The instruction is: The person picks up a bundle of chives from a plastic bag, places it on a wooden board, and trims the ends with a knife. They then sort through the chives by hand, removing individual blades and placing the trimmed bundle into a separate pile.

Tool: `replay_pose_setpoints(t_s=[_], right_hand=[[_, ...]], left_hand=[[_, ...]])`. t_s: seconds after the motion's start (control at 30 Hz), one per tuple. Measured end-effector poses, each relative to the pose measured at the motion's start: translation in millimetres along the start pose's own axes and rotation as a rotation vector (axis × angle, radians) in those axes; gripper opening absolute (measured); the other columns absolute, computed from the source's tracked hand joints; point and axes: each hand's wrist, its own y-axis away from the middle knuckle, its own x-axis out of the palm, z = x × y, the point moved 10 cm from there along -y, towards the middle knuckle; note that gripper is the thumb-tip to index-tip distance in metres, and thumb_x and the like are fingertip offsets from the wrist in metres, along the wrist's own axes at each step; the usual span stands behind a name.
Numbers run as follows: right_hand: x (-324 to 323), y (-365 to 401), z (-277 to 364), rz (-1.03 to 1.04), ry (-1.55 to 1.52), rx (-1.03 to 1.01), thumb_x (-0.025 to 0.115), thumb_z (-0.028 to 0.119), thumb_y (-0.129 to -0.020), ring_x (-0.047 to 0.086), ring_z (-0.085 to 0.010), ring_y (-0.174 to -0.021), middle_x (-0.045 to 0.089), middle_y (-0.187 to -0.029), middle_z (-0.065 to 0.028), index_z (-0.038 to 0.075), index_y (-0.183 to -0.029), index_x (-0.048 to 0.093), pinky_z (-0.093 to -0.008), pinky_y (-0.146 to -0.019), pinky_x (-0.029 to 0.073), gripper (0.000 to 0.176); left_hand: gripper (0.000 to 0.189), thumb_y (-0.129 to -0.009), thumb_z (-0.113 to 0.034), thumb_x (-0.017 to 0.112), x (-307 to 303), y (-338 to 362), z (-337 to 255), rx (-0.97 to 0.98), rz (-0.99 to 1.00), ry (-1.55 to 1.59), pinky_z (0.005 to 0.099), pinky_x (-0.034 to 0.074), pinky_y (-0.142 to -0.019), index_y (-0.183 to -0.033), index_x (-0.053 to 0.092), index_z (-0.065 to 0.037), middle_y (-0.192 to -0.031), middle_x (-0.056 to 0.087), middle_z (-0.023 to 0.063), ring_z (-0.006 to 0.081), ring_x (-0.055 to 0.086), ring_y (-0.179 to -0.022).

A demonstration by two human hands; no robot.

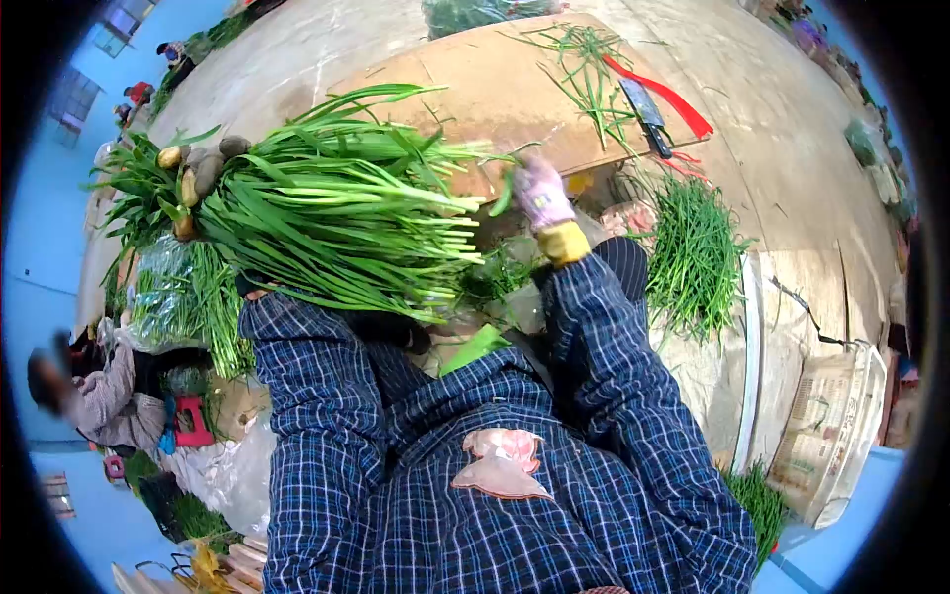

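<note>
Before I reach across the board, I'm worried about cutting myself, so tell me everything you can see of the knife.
The knife has a broad, greyish blade that looks like metal, and a black handle. It lies flat near the right end of the brown board, nobody holding it, with its handle toward the camera wearer, near the board's edge. A red strip runs close along its right; whether they touch is unclear. Loose green stalks lie to its left.
</note>
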Motion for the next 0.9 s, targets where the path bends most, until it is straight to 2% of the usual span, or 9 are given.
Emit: replay_pose_setpoints(t_s=[0.17, 0.27, 0.43, 0.5, 0.53, 0.57, 0.63, 0.77, 0.9], right_hand=[[-34, 39, -45, 0.285, 0.25, 0.322, 0.06, 0.03, -0.081, 0.061, -0.0317, -0.09, 0.064, -0.093, -0.0204, 0.007, -0.112, 0.058, -0.0365, -0.075, 0.048, 0.039], [-20, 48, -11, 0.461, 0.353, 0.198, 0.064, 0.031, -0.08, 0.06, -0.0294, -0.097, 0.061, -0.106, -0.0199, 0.007, -0.12, 0.051, -0.0345, -0.079, 0.047, 0.048], [-1, -2, 67, 0.383, -0.428, -0.137, 0.066, 0.027, -0.08, 0.053, -0.0237, -0.107, 0.052, -0.124, -0.0155, 0.009, -0.132, 0.039, -0.0349, -0.081, 0.047, 0.061], [25, 22, 92, 0.686, -0.67, 0.116, 0.066, 0.024, -0.08, 0.053, -0.0205, -0.103, 0.053, -0.12, -0.0134, 0.009, -0.131, 0.042, -0.0314, -0.077, 0.048, 0.058], [40, 15, 89, 0.666, -0.782, 0.009, 0.065, 0.02, -0.081, 0.056, -0.017, -0.092, 0.058, -0.11, -0.01, 0.006, -0.124, 0.049, -0.0276, -0.071, 0.048, 0.047], [33, 23, 103, 0.646, -0.538, 0.106, 0.063, 0.017, -0.083, 0.058, -0.0146, -0.084, 0.062, -0.099, -0.0063, 0.004, -0.117, 0.055, -0.0255, -0.067, 0.048, 0.038], [26, 11, 61, 0.374, -0.7, -0.246, 0.062, 0.016, -0.084, 0.059, -0.0137, -0.075, 0.064, -0.087, -0.0035, 0.0, -0.112, 0.057, -0.025, -0.064, 0.048, 0.032], [0, 35, -10, 0.315, -0.304, 0.342, 0.057, 0.012, -0.086, 0.06, -0.0134, -0.077, 0.064, -0.088, -0.0056, -0.001, -0.109, 0.058, -0.0244, -0.07, 0.05, 0.026], [7, 49, 0, 0.434, -0.59, 0.318, 0.059, 0.017, -0.086, 0.06, -0.0149, -0.074, 0.064, -0.089, -0.0094, 0.0, -0.119, 0.05, -0.0255, -0.066, 0.05, 0.038]], left_hand=[[0.026, -0.083, -0.01, 0.06, 6, -1, -3, -0.068, 0.103, 0.068, 0.0266, 0.042, -0.091, -0.108, 0.055, -0.008, -0.072, 0.062, -0.0002, 0.0107, 0.061, -0.072], [0.024, -0.083, -0.01, 0.059, 11, -3, 1, -0.091, 0.143, 0.097, 0.0262, 0.042, -0.091, -0.107, 0.055, -0.008, -0.072, 0.062, 0.0, 0.0109, 0.061, -0.072], [0.022, -0.085, -0.01, 0.057, 27, -4, 7, -0.124, 0.218, 0.155, 0.0256, 0.043, -0.089, -0.107, 0.055, -0.008, -0.072, 0.062, 0.0004, 0.0111, 0.061, -0.071], [0.021, -0.085, -0.01, 0.057, 38, -3, 7, -0.132, 0.255, 0.18, 0.0254, 0.043, -0.089, -0.106, 0.056, -0.008, -0.072, 0.062, 0.0006, 0.0111, 0.061, -0.07], [0.021, -0.085, -0.01, 0.056, 41, -3, 7, -0.136, 0.274, 0.193, 0.0253, 0.043, -0.089, -0.106, 0.056, -0.008, -0.072, 0.062, 0.0007, 0.0112, 0.062, -0.07], [0.021, -0.086, -0.01, 0.056, 42, -4, 6, -0.135, 0.29, 0.211, 0.0251, 0.043, -0.089, -0.106, 0.056, -0.009, -0.072, 0.062, 0.0007, 0.0112, 0.062, -0.07], [0.02, -0.086, -0.01, 0.055, 47, -3, 5, -0.133, 0.323, 0.237, 0.0249, 0.044, -0.088, -0.106, 0.056, -0.009, -0.072, 0.062, 0.0009, 0.0113, 0.062, -0.069], [0.019, -0.087, -0.01, 0.054, 59, -5, 1, -0.151, 0.404, 0.284, 0.0244, 0.044, -0.087, -0.105, 0.056, -0.009, -0.072, 0.063, 0.0012, 0.0114, 0.062, -0.069], [0.017, -0.088, -0.01, 0.052, 64, -7, 3, -0.148, 0.522, 0.442, 0.0246, 0.045, -0.085, -0.104, 0.057, -0.01, -0.073, 0.063, 0.0015, 0.0117, 0.063, -0.067]])
